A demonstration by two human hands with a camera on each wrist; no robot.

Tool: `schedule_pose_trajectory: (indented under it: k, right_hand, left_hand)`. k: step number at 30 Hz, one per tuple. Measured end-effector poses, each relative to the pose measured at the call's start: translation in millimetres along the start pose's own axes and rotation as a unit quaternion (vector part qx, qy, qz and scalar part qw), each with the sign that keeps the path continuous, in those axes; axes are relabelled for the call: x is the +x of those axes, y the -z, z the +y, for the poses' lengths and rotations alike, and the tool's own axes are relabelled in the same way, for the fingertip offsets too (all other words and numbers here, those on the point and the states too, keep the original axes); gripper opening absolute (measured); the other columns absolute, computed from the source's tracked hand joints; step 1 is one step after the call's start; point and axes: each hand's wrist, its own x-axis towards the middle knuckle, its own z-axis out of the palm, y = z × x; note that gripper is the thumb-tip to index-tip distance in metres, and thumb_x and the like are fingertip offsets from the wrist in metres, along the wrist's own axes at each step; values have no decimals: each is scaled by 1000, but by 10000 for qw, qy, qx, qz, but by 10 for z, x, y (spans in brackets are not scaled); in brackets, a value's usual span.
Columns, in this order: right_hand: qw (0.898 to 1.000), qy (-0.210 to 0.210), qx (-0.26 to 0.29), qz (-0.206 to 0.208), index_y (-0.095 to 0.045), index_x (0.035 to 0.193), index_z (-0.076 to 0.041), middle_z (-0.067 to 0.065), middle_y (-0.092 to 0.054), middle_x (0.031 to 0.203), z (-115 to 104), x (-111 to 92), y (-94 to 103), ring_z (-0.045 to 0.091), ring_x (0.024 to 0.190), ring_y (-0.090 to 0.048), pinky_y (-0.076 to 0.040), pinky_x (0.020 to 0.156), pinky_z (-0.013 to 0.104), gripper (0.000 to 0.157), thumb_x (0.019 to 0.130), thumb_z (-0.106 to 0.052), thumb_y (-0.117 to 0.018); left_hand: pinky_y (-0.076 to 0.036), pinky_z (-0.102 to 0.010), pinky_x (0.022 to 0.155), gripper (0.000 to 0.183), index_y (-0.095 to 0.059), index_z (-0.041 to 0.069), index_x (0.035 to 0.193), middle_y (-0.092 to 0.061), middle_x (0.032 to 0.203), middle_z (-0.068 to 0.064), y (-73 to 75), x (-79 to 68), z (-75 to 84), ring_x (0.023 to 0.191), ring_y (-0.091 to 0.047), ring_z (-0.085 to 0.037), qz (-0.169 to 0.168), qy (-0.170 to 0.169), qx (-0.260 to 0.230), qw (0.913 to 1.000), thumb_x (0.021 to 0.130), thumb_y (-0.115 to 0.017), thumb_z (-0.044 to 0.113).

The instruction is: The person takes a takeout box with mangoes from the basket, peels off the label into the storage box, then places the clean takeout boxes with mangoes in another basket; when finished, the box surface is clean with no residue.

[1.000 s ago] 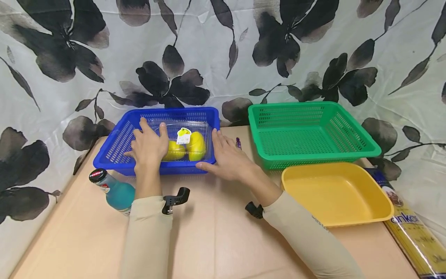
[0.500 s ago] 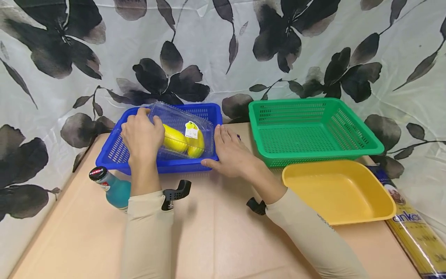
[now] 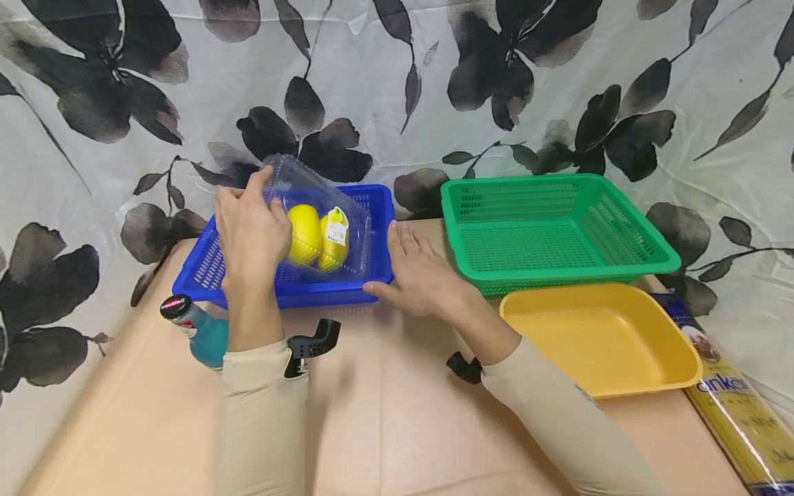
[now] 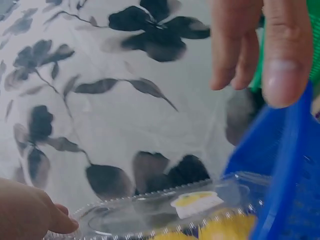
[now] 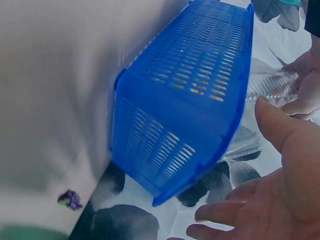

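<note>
My left hand (image 3: 254,241) grips the left end of a clear plastic clamshell box (image 3: 356,224) holding yellow fruits (image 3: 306,234). The box is tilted, its left end raised above the rim of the blue basket (image 3: 329,296) and its right part still inside. A white label (image 3: 337,231) with a yellow top shows on the lid. My right hand (image 3: 428,279) has its fingers extended at the basket's right rim. In the right wrist view its thumb (image 5: 275,120) lies near that rim; whether it touches cannot be seen.
A green basket (image 3: 558,277) stands at the back right, with a yellow tray (image 3: 595,337) before it. Past the tray lies a long yellow packet (image 3: 738,406). A blue bottle (image 3: 207,341) stands left of my left forearm. A small purple thing (image 5: 71,200) lies beside the blue basket.
My left hand has closed on the box's left end and lifted it, tilting the box up out of the blue basket. My right hand has stayed at the right rim.
</note>
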Motion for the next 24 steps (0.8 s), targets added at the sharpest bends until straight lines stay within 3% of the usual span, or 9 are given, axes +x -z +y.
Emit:
schedule_pose_trajectory:
  k: [5, 10, 14, 19, 24]
  right_hand:
    - [9998, 109, -103, 111, 8, 162, 1, 20, 9, 170, 21, -88, 110, 32, 159, 6, -1, 128, 44, 110, 99, -67, -50]
    - [9978, 379, -422, 355, 6, 161, 3, 21, 9, 170, 67, -197, 214, 31, 159, 7, 2, 128, 45, 108, 100, -67, -48]
    - [9973, 421, -361, 490, 9, 161, 1, 20, 10, 170, 105, -311, 270, 31, 159, 8, 1, 128, 46, 112, 98, -69, -50]
    - [9975, 233, 152, 647, 17, 161, -9, 10, 18, 170, 183, -497, 316, 29, 158, 12, -6, 128, 48, 122, 89, -81, -51]
    - [9947, 346, 512, 824, 24, 159, -17, 0, 22, 168, 288, -674, 337, 30, 158, 10, -10, 127, 51, 129, 82, -86, -54]
  left_hand:
    - [-37, -53, 103, 51, -38, 36, 159, -40, 138, -25, 177, -57, 86, 120, -43, -40, 338, -159, -239, 9990, 109, -39, 27]
    - [-38, -54, 96, 51, -29, 46, 160, -37, 141, -23, 346, -115, 130, 114, -45, -40, 205, -100, -365, 9991, 109, -33, 37]
    - [-37, -56, 97, 51, -29, 47, 160, -38, 139, -24, 440, -167, 104, 120, -42, -40, 102, -188, -391, 9990, 109, -32, 40]
    - [-35, -53, 88, 50, -34, 45, 159, -44, 128, -21, 467, -218, 57, 119, -39, -35, -161, -652, -608, 9959, 109, -37, 38]
    - [-33, -48, 83, 50, -39, 38, 158, -47, 113, -18, 459, -256, 70, 112, -41, -35, -468, -1241, -1018, 9859, 109, -41, 30]
